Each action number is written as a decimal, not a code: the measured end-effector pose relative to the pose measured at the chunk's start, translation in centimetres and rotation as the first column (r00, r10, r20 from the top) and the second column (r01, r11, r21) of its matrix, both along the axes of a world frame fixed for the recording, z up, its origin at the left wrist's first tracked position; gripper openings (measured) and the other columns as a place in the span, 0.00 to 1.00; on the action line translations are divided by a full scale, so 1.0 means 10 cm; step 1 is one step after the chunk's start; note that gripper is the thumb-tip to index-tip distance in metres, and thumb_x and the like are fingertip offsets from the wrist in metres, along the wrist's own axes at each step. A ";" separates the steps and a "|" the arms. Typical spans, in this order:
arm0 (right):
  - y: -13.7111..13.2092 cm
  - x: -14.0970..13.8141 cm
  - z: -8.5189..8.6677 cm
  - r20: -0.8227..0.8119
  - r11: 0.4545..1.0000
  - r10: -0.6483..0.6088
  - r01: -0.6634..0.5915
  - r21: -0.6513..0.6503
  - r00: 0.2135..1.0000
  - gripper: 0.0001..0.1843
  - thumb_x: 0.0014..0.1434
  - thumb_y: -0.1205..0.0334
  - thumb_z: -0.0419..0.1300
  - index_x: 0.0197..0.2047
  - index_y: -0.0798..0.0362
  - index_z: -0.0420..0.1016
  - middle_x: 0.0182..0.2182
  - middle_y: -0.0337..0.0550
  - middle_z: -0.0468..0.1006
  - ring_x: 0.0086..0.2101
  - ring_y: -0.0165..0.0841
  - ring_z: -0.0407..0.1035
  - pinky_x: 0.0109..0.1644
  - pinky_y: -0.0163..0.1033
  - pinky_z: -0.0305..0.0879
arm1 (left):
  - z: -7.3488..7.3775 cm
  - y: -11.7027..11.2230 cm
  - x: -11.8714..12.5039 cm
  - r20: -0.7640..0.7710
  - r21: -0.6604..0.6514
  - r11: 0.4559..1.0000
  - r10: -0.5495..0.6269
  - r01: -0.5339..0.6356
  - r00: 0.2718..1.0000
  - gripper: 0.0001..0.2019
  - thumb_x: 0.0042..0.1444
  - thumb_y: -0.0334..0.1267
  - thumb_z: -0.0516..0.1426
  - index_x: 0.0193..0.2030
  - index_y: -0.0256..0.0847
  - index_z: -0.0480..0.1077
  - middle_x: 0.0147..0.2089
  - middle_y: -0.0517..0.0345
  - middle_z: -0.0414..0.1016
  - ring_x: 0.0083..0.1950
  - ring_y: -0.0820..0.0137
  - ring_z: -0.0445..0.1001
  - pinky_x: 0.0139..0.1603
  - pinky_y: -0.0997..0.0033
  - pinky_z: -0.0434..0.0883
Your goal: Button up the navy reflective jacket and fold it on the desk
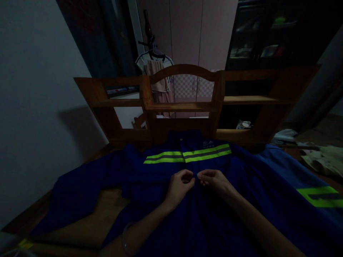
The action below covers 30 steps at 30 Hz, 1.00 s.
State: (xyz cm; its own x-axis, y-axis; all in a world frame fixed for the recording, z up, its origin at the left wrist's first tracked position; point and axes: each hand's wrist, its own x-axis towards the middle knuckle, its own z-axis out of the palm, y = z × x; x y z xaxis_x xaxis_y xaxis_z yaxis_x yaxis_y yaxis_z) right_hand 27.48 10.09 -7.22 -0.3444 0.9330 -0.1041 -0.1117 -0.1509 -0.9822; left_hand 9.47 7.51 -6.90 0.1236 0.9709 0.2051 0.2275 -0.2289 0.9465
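1 dark blue jacket (pixel 163 185) lies spread on the wooden tabletop (pixel 111 205), collar at the far end, 1 sleeve reaching left and near. 2 lime-and-grey stripes (pixel 163 157) cross the chest, 1 on each side of the front opening, with 1 pale print (pixel 208 144) above the right stripe.

2 hands meet the jacket's front just below the stripes. The left hand (pixel 180 184) has thumb and fingertips curled close together at the opening's edge; the right hand (pixel 214 181) pinches just beside it, the 2 nearly touching. I cannot tell whether a fastener sits between the fingers. The forearms cover parts of the near front. 1 bangle (pixel 124 240) circles the left wrist.

To the right lies lighter blue cloth (pixel 278 160) with 1 lime-and-grey band (pixel 321 196); whether it belongs to the jacket is unclear. Farther right are 1 white bundle (pixel 285 136) and a crumpled pale cloth (pixel 324 160).

At the far edge, 1 wooden shelf unit (pixel 184 106) with 1 arch partly blocks the hanging clothes (pixel 155 67) and the pink wardrobe (pixel 186 32). 1 dark cabinet (pixel 250 21) stands far right.
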 end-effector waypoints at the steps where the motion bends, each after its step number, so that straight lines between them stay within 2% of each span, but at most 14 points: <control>1: 0.00 0.00 0.01 -0.006 1.000 0.002 -0.002 0.002 1.000 0.24 0.43 0.49 0.74 0.32 0.61 0.78 0.25 0.46 0.72 0.25 0.29 0.63 0.28 0.29 0.56 | 0.00 0.00 -0.01 0.005 -0.003 1.000 0.001 -0.001 1.000 0.08 0.53 0.37 0.59 0.38 0.36 0.73 0.37 0.56 0.76 0.37 0.69 0.75 0.39 0.75 0.70; 8: -0.03 0.03 0.07 -0.007 1.000 0.002 -0.002 -0.026 1.000 0.24 0.45 0.50 0.74 0.37 0.61 0.79 0.29 0.47 0.74 0.29 0.31 0.66 0.32 0.29 0.60 | 0.01 0.01 -0.03 0.050 -0.033 0.999 0.028 -0.026 0.998 0.10 0.53 0.41 0.60 0.37 0.36 0.73 0.35 0.56 0.76 0.37 0.69 0.75 0.39 0.75 0.70; 15: -0.06 0.03 0.14 0.047 1.000 0.005 -0.006 0.025 0.999 0.25 0.43 0.48 0.73 0.37 0.59 0.78 0.29 0.45 0.73 0.30 0.34 0.68 0.34 0.33 0.64 | 0.02 0.01 -0.05 0.056 -0.036 0.999 0.041 -0.039 0.998 0.12 0.52 0.44 0.60 0.37 0.37 0.74 0.37 0.55 0.77 0.39 0.66 0.75 0.40 0.73 0.69; 21: -0.08 0.04 0.16 0.009 0.996 0.046 -0.046 0.075 0.999 0.24 0.46 0.54 0.71 0.44 0.58 0.75 0.32 0.44 0.73 0.32 0.34 0.68 0.35 0.34 0.64 | 0.05 0.00 -0.03 0.050 -0.053 0.998 0.039 -0.037 0.998 0.12 0.52 0.44 0.60 0.37 0.37 0.74 0.37 0.55 0.76 0.39 0.66 0.74 0.40 0.73 0.69; 30: -0.05 0.02 0.09 -0.040 0.993 0.094 -0.090 0.076 0.995 0.22 0.45 0.55 0.73 0.39 0.59 0.74 0.29 0.43 0.72 0.29 0.31 0.66 0.33 0.32 0.62 | -0.01 0.02 -0.02 0.063 -0.061 0.998 0.007 -0.003 0.998 0.10 0.51 0.41 0.60 0.34 0.35 0.70 0.32 0.56 0.73 0.35 0.70 0.72 0.37 0.75 0.67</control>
State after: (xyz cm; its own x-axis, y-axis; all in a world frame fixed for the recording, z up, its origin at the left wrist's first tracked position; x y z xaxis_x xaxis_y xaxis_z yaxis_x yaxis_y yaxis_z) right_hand 27.64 9.57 -6.32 -0.4318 0.9018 -0.0192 -0.1431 -0.0895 -0.9856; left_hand 9.29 7.75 -6.99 0.1069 0.9824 0.1532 0.1676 -0.1697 0.9711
